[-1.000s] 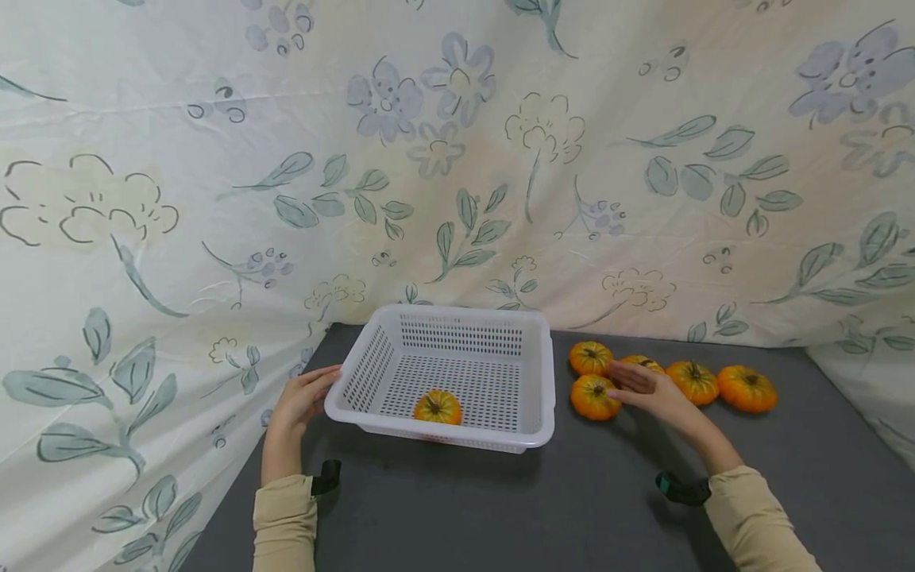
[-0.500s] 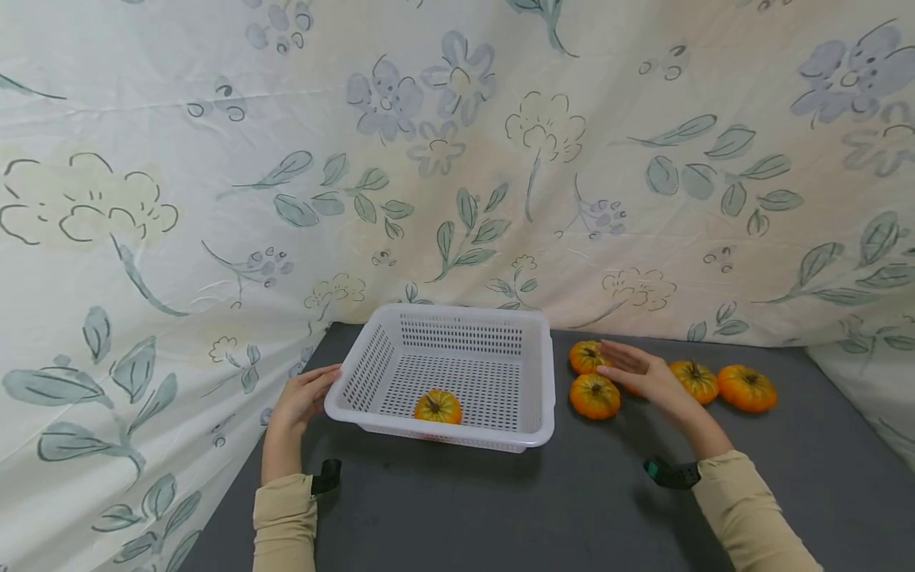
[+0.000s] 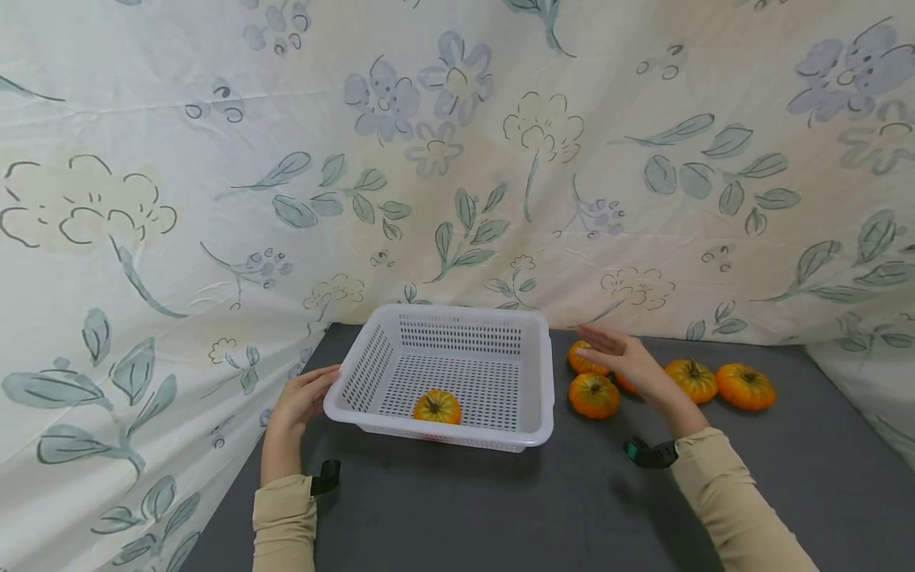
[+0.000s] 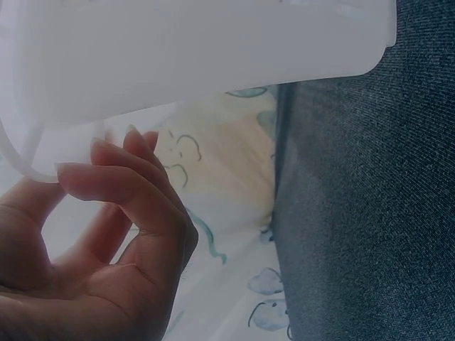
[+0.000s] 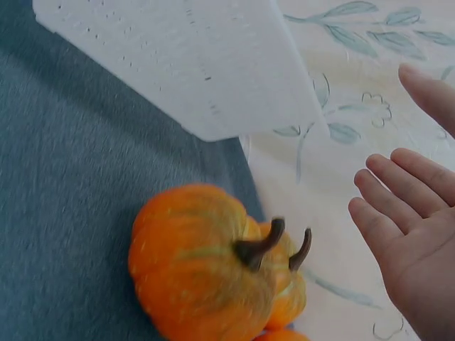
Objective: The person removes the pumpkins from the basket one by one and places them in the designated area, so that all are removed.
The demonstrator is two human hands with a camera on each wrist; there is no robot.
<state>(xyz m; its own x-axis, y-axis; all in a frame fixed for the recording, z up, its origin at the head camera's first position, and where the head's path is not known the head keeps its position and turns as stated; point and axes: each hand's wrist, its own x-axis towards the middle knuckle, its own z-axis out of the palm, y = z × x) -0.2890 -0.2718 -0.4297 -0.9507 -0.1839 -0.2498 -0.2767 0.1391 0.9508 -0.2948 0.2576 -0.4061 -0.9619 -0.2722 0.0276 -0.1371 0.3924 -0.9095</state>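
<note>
A white perforated basket (image 3: pixel 546 381) stands on the dark grey table, with one small orange pumpkin (image 3: pixel 437 407) inside near its front wall. My left hand (image 3: pixel 303 397) rests against the basket's left rim, its fingers (image 4: pixel 121 192) loosely curved beside the rim (image 4: pixel 199 57). My right hand (image 3: pixel 622 353) hovers with straight fingers and holds nothing, above a cluster of orange pumpkins just right of the basket. It partly hides one pumpkin (image 3: pixel 582 361); another (image 3: pixel 593 395) lies in front. In the right wrist view my open palm (image 5: pixel 412 234) is beside a pumpkin (image 5: pixel 199 263) and the basket corner (image 5: pixel 199 64).
Two more pumpkins (image 3: pixel 691 380) (image 3: pixel 745 386) lie further right on the table. A floral cloth (image 3: pixel 457 159) hangs close behind and wraps both sides. The grey table surface (image 3: pixel 500 508) stretches toward me in front of the basket.
My right hand has lifted off the pumpkins and moved up and left toward the basket's right rim, empty. The left hand, basket and pumpkins have stayed put.
</note>
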